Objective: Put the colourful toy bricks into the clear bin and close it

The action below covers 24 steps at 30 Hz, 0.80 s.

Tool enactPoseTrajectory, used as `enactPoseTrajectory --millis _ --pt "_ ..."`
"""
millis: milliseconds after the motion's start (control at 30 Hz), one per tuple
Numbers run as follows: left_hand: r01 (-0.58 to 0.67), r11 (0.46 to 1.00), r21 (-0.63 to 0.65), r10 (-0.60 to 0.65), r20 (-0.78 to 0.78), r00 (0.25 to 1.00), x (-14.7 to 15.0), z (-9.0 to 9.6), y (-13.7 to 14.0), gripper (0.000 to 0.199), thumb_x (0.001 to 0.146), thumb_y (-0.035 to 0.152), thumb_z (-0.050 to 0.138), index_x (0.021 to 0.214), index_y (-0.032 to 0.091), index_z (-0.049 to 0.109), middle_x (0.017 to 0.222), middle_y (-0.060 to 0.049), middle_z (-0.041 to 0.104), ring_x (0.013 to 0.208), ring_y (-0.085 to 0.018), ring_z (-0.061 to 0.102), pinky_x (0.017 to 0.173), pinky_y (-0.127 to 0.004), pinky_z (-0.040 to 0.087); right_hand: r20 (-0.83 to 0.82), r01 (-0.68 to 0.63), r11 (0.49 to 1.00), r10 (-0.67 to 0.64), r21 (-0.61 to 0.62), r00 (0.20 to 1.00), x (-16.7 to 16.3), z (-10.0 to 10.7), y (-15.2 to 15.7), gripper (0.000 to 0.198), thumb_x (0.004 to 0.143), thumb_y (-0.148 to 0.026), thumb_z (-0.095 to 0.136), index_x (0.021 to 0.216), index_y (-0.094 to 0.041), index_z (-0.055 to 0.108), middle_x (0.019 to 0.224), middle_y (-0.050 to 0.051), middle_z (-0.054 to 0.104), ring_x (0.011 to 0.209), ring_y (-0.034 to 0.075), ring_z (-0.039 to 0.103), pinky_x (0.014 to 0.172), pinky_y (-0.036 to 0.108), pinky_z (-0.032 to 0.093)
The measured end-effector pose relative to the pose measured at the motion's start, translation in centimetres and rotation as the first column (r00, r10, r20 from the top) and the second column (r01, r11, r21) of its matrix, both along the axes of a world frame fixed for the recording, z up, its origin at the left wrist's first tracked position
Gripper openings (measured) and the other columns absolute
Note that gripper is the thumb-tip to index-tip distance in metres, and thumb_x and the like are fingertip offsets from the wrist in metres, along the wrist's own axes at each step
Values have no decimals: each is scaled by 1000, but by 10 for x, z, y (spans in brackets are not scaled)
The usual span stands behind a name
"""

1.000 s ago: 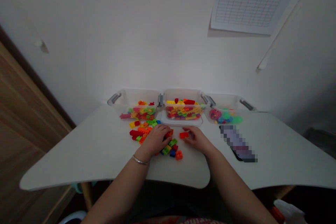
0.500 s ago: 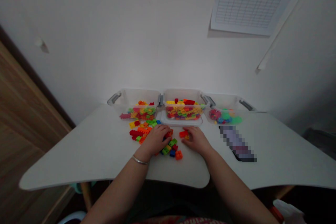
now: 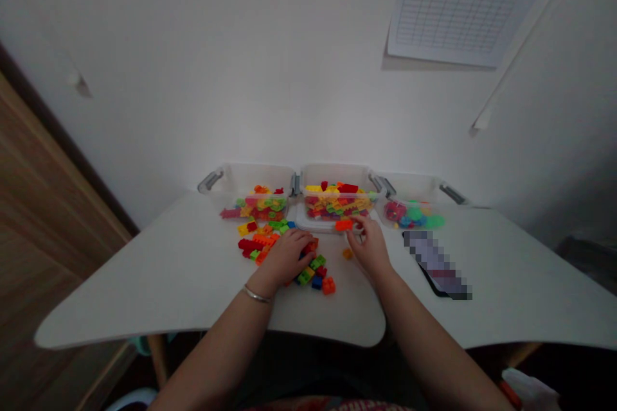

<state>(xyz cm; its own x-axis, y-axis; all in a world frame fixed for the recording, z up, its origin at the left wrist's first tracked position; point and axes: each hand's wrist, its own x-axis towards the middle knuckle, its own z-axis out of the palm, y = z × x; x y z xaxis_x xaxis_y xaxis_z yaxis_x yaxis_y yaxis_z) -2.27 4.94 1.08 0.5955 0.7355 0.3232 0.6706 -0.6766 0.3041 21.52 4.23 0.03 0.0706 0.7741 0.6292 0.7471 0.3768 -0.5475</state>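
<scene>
Between the thumb and fingers of my right hand (image 3: pixel 370 245) is an orange-red toy brick (image 3: pixel 344 225), raised in front of the middle box. A small yellow-orange brick (image 3: pixel 348 253) lies on the table just below it. My left hand (image 3: pixel 289 253), with a silver bangle at the wrist, rests over the pile of coloured bricks. Its fingers curl around another orange brick (image 3: pixel 312 246), and the palm hides part of the pile. Red and orange bricks (image 3: pixel 260 244) spread out to its left. Green, blue and orange bricks (image 3: pixel 328 285) lie to its right.
Three clear boxes stand along the wall: a left box (image 3: pixel 255 176) and a middle box (image 3: pixel 337 174) of bricks, and a right box (image 3: pixel 419 183) of rounder pieces. A white lid (image 3: pixel 313 223) lies before the middle one. A phone (image 3: pixel 436 264) lies on the white table (image 3: pixel 520 276).
My right hand has lifted the orange-red brick up and away from me, towards the middle box. The yellow-orange brick now shows on the table. My left hand has stayed in place.
</scene>
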Motion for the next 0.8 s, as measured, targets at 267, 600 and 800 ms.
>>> enactPoseTrajectory --millis 267,600,800 --pt "1 1000 17 -1 6 1000 -1 -1 0 28 91 25 57 117 19 64 125 -9 65 119 -25 53 107 -42 42 -101 139 956 -116 259 988 3 50 17 26 85 -30 52 105 -21 65 99 9 68 89 23 59 86 41 48" --pt "6 1000 17 -7 18 1000 -3 -3 1 27 91 26 57 116 20 64 124 -9 66 118 -25 54 107 -42 42 37 140 967 -151 213 988 -15 66 53 30 88 -23 47 107 -20 69 110 10 71 106 25 58 103 43 41" --pt "2 1000 20 -2 4 1000 -2 -3 1 27 90 25 58 116 18 64 123 -10 66 118 -25 54 107 -41 42 199 132 983 -156 129 967 -21 55 50 41 89 -26 48 128 -18 61 125 11 67 125 31 50 115 53 27"
